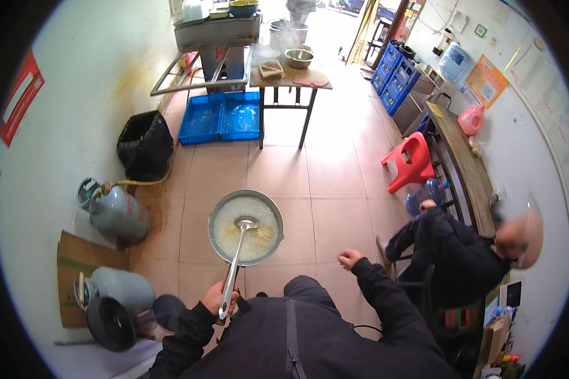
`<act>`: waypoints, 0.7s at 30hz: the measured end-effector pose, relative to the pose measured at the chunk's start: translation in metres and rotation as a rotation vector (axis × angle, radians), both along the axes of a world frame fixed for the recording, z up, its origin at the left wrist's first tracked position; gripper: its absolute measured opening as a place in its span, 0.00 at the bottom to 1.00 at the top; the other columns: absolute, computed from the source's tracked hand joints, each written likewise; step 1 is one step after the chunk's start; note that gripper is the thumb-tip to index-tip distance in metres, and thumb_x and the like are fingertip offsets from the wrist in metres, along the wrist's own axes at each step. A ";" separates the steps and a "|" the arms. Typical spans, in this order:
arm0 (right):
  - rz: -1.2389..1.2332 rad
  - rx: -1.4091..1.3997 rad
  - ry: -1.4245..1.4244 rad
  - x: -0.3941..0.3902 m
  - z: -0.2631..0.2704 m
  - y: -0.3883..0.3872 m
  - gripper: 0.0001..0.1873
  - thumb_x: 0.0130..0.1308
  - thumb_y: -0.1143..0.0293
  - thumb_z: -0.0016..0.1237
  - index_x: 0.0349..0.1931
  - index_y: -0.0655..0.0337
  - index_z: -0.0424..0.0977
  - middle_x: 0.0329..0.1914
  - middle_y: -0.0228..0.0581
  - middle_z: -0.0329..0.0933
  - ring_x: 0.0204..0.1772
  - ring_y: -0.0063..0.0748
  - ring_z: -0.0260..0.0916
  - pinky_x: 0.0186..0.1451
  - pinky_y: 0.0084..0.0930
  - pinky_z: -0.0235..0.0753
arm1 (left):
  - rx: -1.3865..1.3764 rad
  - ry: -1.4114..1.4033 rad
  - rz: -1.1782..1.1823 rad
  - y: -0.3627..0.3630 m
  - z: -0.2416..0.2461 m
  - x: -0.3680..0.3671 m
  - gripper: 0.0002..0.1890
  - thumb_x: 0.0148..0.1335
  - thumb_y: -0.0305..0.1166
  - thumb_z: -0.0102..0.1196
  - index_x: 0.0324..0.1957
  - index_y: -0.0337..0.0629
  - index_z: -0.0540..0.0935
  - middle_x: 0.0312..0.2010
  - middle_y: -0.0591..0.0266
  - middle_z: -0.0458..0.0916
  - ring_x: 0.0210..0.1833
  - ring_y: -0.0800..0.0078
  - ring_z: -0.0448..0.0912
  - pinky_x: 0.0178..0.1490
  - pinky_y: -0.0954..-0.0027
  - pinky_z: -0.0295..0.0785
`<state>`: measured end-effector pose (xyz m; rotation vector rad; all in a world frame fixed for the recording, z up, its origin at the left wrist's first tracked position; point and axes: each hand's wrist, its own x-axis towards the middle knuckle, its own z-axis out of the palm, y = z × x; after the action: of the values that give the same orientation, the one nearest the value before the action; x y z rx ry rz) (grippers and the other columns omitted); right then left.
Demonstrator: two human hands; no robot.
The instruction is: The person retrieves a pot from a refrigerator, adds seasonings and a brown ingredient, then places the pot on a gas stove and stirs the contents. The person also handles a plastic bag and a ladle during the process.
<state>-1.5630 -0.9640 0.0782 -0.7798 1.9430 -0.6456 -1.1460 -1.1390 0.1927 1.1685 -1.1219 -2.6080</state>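
My left hand [215,297] grips the handle of a metal pan [210,226] held out over the floor. Inside is a cloudy, whitish liquid [239,208] with a patch of yellowish bits [264,234] floating in it. A steel ladle [235,275] lies in the pan, its bowl in the liquid. The ladle's long handle runs back along the pan handle and over my left hand. My right hand [350,259] is off to the right over the floor, fingers curled, with nothing visible in it.
Ahead stands a table [291,78] with a metal bowl [299,58] and a steaming pot [288,34]. Blue crates [200,118] lie beside it. Gas cylinders [118,213] and a black bin bag [145,147] line the left. A seated person [448,256] and a red chair [412,161] are rightward.
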 end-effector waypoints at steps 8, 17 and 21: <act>-0.084 -0.014 0.187 -0.233 -0.006 -0.211 0.12 0.54 0.63 0.44 0.28 0.64 0.74 0.17 0.34 0.72 0.19 0.23 0.69 0.24 0.22 0.70 | -0.033 0.026 0.054 -0.206 -0.014 -0.162 0.11 0.50 0.23 0.50 0.34 0.38 0.63 0.14 0.63 0.65 0.10 0.74 0.65 0.12 0.75 0.60; 0.364 -0.521 0.585 -0.319 0.076 -0.650 0.10 0.52 0.63 0.46 0.28 0.60 0.74 0.25 0.46 0.73 0.31 0.45 0.71 0.35 0.33 0.71 | -0.023 -0.010 0.057 -0.369 -0.032 -0.290 0.13 0.49 0.26 0.56 0.34 0.40 0.66 0.19 0.64 0.70 0.16 0.77 0.70 0.19 0.76 0.66; 0.422 -0.545 0.812 -0.339 0.077 -0.787 0.08 0.51 0.66 0.46 0.26 0.60 0.73 0.26 0.44 0.73 0.36 0.43 0.70 0.39 0.34 0.70 | -0.045 -0.036 0.008 -0.454 -0.052 -0.326 0.14 0.49 0.28 0.58 0.34 0.39 0.66 0.21 0.65 0.70 0.18 0.79 0.70 0.21 0.76 0.66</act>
<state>-1.9021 -1.7512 0.1554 -1.9730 2.1943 -0.6539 -1.4717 -1.5934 0.1406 1.2136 -1.1738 -2.5518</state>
